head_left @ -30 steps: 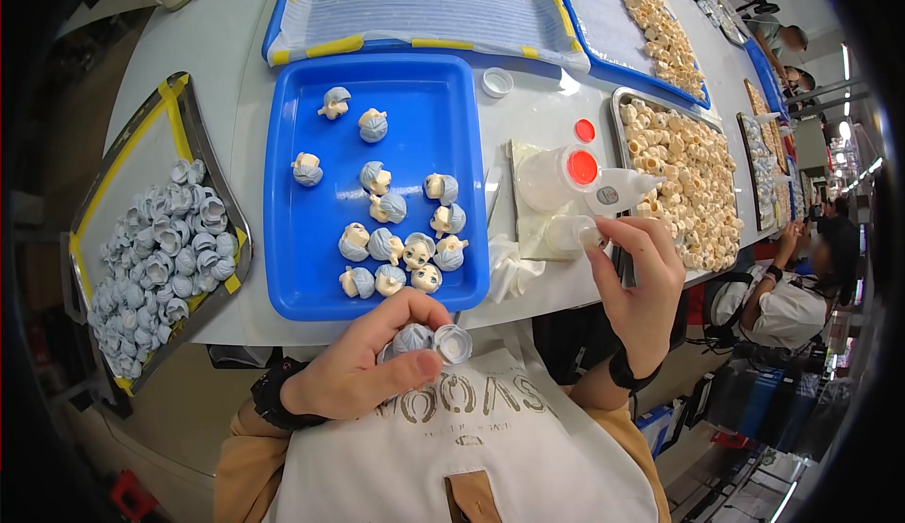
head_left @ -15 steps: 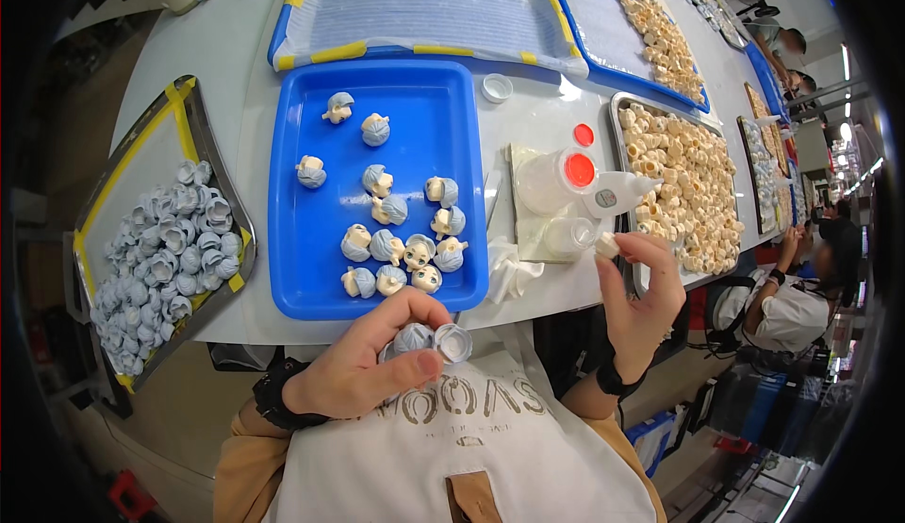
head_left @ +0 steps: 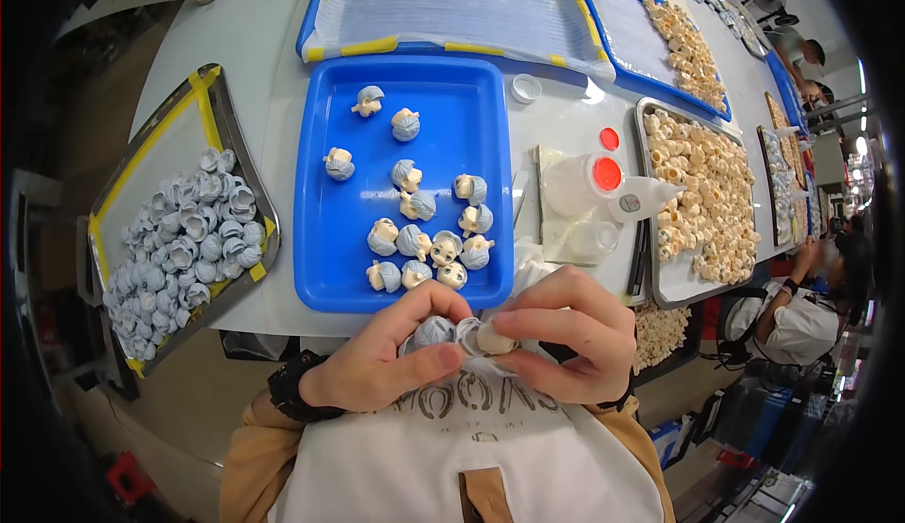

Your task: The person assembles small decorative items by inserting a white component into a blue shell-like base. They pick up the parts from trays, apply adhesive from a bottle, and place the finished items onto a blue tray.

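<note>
Left hand: we note the left hand [head_left: 382, 363] curled, thumb and fingers gripping a grey-blue, ribbed, rounded plastic hair shell [head_left: 434, 332]; a paler grey-blue, cup-shaped plastic shell [head_left: 467, 336] sits right beside it.
Right hand: thumb and fingers of the right hand [head_left: 575, 346] pinch a cream, hollow, rounded plastic head piece [head_left: 497, 339] by the cup; whether they touch, we cannot tell.
Whereabouts: all three before the white cloth apron [head_left: 481, 448], just off the near edge of the blue rectangular plastic tray [head_left: 330, 249].
Shell handling: light and stiff, we judge; smooth enough to slip, thin rim perhaps chipping if squeezed.
Best hold: ribbed sides for shells, outer wall for the cream piece.
</note>
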`<state>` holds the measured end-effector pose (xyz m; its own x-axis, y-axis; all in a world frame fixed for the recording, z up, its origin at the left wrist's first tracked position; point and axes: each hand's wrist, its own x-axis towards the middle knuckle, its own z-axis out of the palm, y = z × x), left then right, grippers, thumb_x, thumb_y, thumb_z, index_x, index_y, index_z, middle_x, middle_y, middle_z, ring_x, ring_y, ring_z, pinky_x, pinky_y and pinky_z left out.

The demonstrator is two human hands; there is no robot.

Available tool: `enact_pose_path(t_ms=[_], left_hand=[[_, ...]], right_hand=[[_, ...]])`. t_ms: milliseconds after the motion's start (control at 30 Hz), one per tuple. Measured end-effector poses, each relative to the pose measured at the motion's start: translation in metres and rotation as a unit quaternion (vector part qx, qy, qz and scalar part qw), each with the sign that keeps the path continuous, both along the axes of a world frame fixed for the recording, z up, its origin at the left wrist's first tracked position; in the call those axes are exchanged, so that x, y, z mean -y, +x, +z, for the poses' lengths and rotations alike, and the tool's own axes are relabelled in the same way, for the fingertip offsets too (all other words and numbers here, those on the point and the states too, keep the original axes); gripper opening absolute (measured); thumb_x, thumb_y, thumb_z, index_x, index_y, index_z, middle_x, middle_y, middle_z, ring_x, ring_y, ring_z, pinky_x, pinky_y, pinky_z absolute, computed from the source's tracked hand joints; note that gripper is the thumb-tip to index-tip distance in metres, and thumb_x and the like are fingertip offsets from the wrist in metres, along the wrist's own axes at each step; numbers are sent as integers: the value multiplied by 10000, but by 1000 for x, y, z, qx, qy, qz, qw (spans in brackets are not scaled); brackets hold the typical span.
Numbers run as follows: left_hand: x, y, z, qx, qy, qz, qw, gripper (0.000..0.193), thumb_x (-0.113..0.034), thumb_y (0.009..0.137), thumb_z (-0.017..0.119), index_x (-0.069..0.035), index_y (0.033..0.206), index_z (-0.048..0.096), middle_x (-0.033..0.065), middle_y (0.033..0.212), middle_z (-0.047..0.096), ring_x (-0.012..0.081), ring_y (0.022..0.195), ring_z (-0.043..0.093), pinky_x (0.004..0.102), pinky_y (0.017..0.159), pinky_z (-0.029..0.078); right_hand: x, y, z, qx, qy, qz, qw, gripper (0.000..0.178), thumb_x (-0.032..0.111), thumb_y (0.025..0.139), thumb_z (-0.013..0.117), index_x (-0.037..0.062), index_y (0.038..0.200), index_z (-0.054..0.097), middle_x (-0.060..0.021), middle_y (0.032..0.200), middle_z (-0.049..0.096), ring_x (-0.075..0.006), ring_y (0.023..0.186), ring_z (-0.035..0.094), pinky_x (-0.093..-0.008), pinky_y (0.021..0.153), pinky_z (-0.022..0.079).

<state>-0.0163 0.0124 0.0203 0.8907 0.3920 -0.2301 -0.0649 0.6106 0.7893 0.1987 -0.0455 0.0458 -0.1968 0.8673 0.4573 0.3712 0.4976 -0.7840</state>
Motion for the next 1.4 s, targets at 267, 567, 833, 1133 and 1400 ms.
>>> enact_pose_path(t_ms=[267, 567, 833, 1133, 1400], left_hand=[[-2, 0, 2, -22, 23, -8, 999, 338, -312, 962, 545, -56, 1150, 431, -16, 897, 494, 33, 770, 466, 196, 665, 402], [3, 0, -2, 8, 22, 24, 999, 398, -398, 975, 489, -46, 1150, 430, -5, 833, 502, 37, 713, 453, 199, 606, 382], [4, 5, -4, 20, 15, 23, 999, 408, -396, 988, 458, -29, 1166, 445, -13, 831, 497, 39, 686, 443, 192, 592, 375], [5, 7, -5, -15, -7, -7, 1000, 344, -386, 998, 435, -46, 1043, 466, -8, 787, 498, 32, 669, 454, 188, 566, 374], [3, 6, -3, -39, -9, -39, 998, 332, -376, 1003, 419, -53, 963, 484, -8, 697, 494, 36, 597, 436, 193, 530, 359]], right_hand=[[-2, -5, 0, 68, 12, 4, 998, 393, 118, 667, 778, 31, 1036, 676, -65, 858, 619, -205, 666, 552, -312, 575, 415], [-6, -13, 1, 93, 52, -19, 994, 513, 207, 616, 814, 18, 1068, 664, -52, 831, 628, -196, 680, 567, -298, 571, 413], [-4, -21, -6, 193, 97, -101, 971, 519, 265, 549, 848, 32, 981, 682, -42, 818, 647, -192, 683, 588, -283, 562, 426], [-4, -18, -8, 195, 51, -82, 976, 386, 285, 667, 755, 22, 934, 661, -56, 802, 622, -207, 642, 554, -311, 568, 388], [-5, -12, -6, 192, 50, -43, 979, 373, 301, 677, 750, 19, 902, 656, -47, 777, 610, -201, 611, 526, -307, 551, 374]])
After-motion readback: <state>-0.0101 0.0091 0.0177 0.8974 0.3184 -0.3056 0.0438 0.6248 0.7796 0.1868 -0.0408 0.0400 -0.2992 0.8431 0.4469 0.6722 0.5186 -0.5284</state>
